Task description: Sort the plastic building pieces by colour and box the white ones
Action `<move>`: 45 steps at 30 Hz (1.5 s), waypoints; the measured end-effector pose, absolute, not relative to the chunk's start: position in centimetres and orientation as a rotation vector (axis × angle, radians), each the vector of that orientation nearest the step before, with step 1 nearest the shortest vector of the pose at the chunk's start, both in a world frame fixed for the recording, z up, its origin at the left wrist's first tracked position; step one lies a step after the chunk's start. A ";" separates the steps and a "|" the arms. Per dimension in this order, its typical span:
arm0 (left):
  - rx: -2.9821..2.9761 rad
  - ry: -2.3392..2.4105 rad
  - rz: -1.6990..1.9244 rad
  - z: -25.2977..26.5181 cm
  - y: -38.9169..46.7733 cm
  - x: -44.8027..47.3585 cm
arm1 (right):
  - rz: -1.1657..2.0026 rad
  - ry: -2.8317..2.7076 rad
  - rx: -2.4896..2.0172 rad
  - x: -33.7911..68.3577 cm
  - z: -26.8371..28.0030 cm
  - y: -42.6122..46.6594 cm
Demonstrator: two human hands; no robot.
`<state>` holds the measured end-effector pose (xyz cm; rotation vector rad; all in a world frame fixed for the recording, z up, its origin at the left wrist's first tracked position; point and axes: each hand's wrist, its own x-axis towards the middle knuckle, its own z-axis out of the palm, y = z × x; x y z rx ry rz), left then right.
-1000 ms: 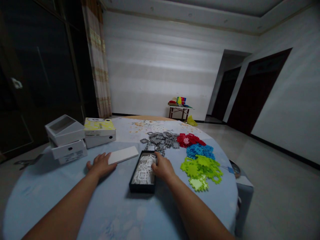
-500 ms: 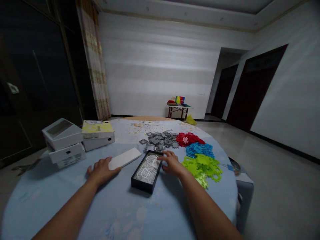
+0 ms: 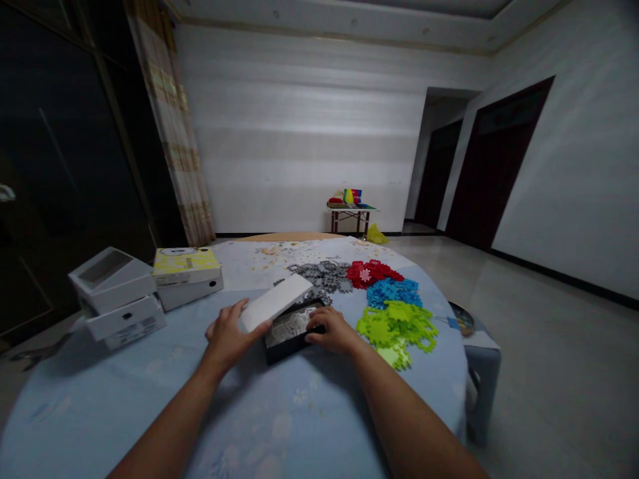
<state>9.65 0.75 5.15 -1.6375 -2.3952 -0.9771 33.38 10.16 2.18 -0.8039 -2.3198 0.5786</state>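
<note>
My left hand (image 3: 232, 339) is closed around the near end of a white box lid (image 3: 278, 301). The lid is raised and slanted, its far end over the back left of an open black box (image 3: 284, 348). White plastic pieces (image 3: 289, 326) lie inside that box, partly hidden by the lid. At the box's right side my right hand (image 3: 333, 330) is closed on the wall, fingers hooked over the rim.
Piles of grey (image 3: 327, 274), red (image 3: 374, 273), blue (image 3: 394, 293) and lime-green plastic pieces (image 3: 397, 322) lie at the back and right. White boxes (image 3: 124, 319) and a yellow-topped box (image 3: 187, 266) stand at the left. A stool (image 3: 483, 359) is beside the table's right edge.
My left hand has lifted the white lid off the tablecloth and moved it right, over the black box. The black box has turned, and my right hand has closed on its side.
</note>
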 end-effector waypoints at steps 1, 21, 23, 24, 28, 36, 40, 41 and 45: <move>-1.698 -2.375 -1.003 5.1 1.0 10.3 | 0.624 -2.247 -0.790 33.5 2.1 10.4; -1.984 -2.281 -1.171 2.6 1.5 11.6 | 0.966 -1.663 -0.919 34.2 0.2 12.3; -1.984 -2.287 -1.196 2.5 1.5 11.6 | 0.961 -1.683 -0.928 34.3 0.1 12.2; -1.986 -2.291 -1.205 2.4 1.5 11.6 | 0.958 -1.693 -0.931 34.3 0.1 12.2; -2.025 -2.298 -1.249 2.0 1.4 11.5 | 0.931 -1.731 -0.940 34.4 0.0 12.2; -2.020 -2.251 -1.368 1.4 1.5 11.5 | 0.923 -1.738 -0.964 34.4 0.1 12.1; -1.967 -2.303 -1.348 0.7 2.0 11.6 | 0.919 -1.733 -0.964 34.2 0.1 12.1; -1.958 -2.310 -1.332 0.6 2.1 11.5 | 0.918 -1.732 -0.963 34.2 0.0 12.2; -1.949 -2.293 -1.295 0.2 2.2 11.5 | 0.898 -1.750 -0.926 34.2 -0.1 12.2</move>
